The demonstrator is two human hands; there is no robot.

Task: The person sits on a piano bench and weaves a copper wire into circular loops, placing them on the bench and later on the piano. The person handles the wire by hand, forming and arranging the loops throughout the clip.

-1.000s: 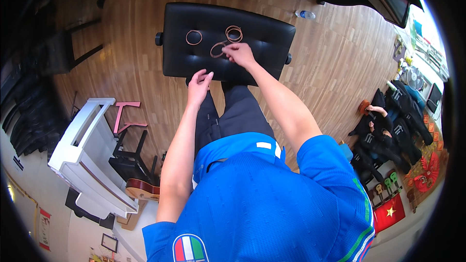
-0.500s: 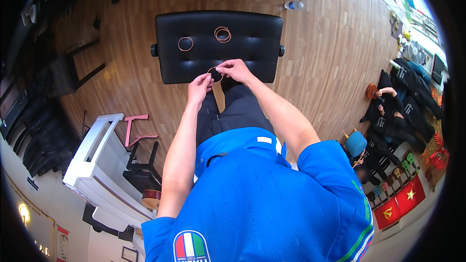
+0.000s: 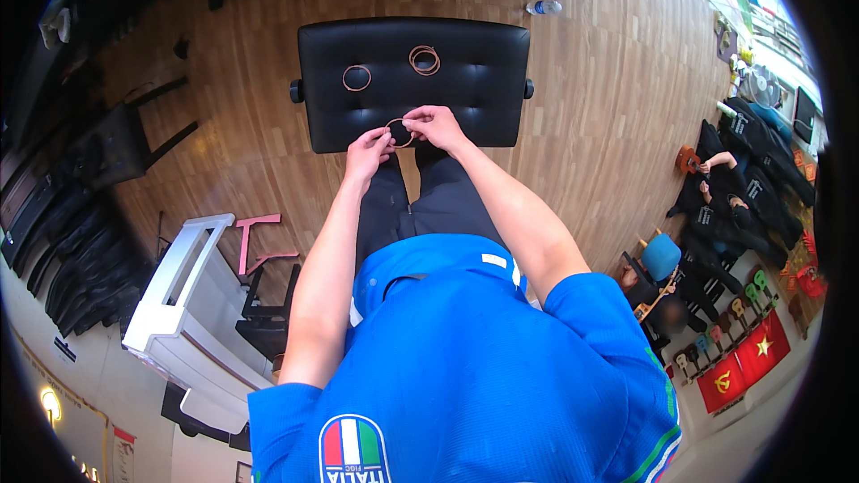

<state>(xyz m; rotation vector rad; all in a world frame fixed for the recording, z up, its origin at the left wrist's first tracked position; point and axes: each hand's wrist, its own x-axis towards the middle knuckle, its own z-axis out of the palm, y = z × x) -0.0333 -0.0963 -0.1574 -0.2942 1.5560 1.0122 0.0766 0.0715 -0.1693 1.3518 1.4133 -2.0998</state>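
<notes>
Nearest the camera, the left hand [image 3: 369, 148] and the right hand [image 3: 436, 125] meet at the near edge of the black padded bench [image 3: 413, 80], both closed on one rubber band [image 3: 398, 132], which is held between their fingertips as a small loop just above the bench's front edge. One second earlier the right hand was reaching onto the bench top among the bands while the left hand hung free at the front edge; half a second earlier both hands had drawn back toward the body with the band between them. The change indicates that one band has been lifted off the bench and is now worked with two hands. Farther on the bench top, a single band [image 3: 356, 78] lies flat left of centre, and a small pile of bands [image 3: 424, 59] lies right of it, apart from the hands. Beyond the bench's far right corner, a plastic bottle [image 3: 543, 7] lies on the wooden floor [image 3: 608, 107].
</notes>
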